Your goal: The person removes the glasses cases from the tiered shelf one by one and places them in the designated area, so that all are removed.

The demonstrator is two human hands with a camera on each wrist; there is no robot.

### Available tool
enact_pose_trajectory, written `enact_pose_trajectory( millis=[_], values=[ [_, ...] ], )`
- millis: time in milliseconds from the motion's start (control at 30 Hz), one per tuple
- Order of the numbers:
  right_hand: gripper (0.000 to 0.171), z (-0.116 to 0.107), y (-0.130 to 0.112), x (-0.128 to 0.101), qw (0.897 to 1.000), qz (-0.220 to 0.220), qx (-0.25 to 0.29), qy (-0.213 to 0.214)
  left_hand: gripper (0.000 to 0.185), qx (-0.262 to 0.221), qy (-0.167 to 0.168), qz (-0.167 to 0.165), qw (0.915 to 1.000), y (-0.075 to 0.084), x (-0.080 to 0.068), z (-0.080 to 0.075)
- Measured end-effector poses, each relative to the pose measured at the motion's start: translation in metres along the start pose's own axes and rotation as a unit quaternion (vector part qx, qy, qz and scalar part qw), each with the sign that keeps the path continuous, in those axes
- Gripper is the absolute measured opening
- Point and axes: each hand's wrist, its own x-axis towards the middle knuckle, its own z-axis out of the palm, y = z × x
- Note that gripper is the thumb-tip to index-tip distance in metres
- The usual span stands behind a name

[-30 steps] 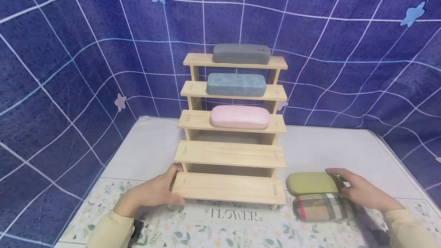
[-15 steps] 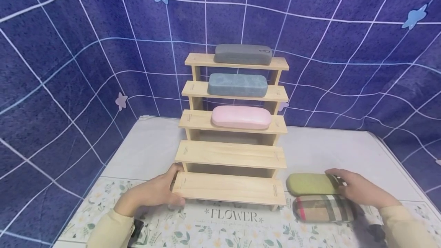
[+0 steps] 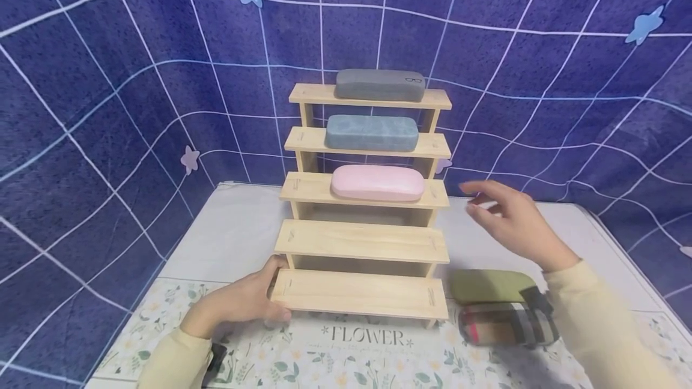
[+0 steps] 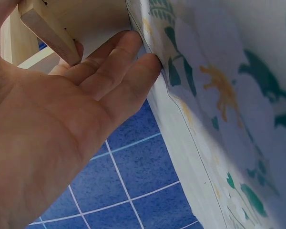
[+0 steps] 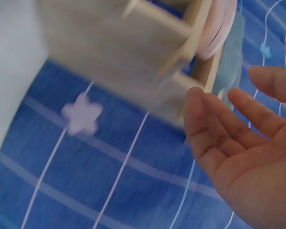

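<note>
My left hand (image 3: pixel 243 299) holds the left end of the lowest step of a wooden tiered display rack (image 3: pixel 361 240). In the left wrist view the board's end lies between the thumb and fingers (image 4: pixel 119 71). My right hand (image 3: pixel 510 221) hovers in the air right of the rack, fingers loosely bent and holding nothing. On the top three steps sit a grey glasses case (image 3: pixel 379 85), a blue one (image 3: pixel 372 133) and a pink glasses case (image 3: pixel 377 183). Below my right forearm lie a green glasses case (image 3: pixel 486 286) and a plaid glasses case (image 3: pixel 494 324).
The white table (image 3: pixel 243 227) carries a floral mat (image 3: pixel 346 371) along its front, with FLOWER printed on it. A blue gridded curtain (image 3: pixel 162 107) with stars hangs behind and at both sides. The two lower steps of the rack are bare.
My right hand has left the green glasses case and moved up and left toward the rack. The left hand and all the cases keep their places.
</note>
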Motion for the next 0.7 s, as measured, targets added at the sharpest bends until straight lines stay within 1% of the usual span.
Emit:
enact_pose_trajectory(
  millis=[67, 167, 267, 333, 500, 633, 700],
  values=[
    [0.035, 0.01, -0.012, 0.016, 1.0, 0.004, 0.013, -0.012, 0.091, -0.003, 0.0, 0.004, 1.0, -0.001, -0.001, -0.001],
    [0.047, 0.027, -0.022, 0.038, 0.999, 0.019, 0.026, -0.039, 0.089, -0.005, -0.001, 0.016, 0.9999, -0.002, -0.002, -0.001],
    [0.063, 0.041, -0.024, 0.053, 0.997, 0.036, 0.025, -0.062, 0.088, -0.006, -0.004, 0.029, 0.9996, -0.003, 0.0, 0.001],
    [0.069, 0.047, -0.023, 0.06, 0.997, 0.043, 0.018, -0.066, 0.089, -0.005, -0.005, 0.027, 0.9996, -0.002, 0.001, 0.002],
    [0.075, 0.057, -0.021, 0.071, 0.998, 0.04, -0.007, -0.054, 0.091, -0.011, -0.007, 0.011, 0.9998, 0.001, 0.001, 0.002],
    [0.071, 0.061, -0.024, 0.077, 0.997, 0.036, -0.024, -0.057, 0.089, -0.008, -0.004, 0.017, 0.9998, 0.001, -0.003, 0.0],
    [0.067, 0.061, -0.026, 0.08, 0.997, 0.039, -0.023, -0.065, 0.089, -0.004, 0.0, 0.02, 0.9998, 0.001, -0.004, -0.001]
  ],
)
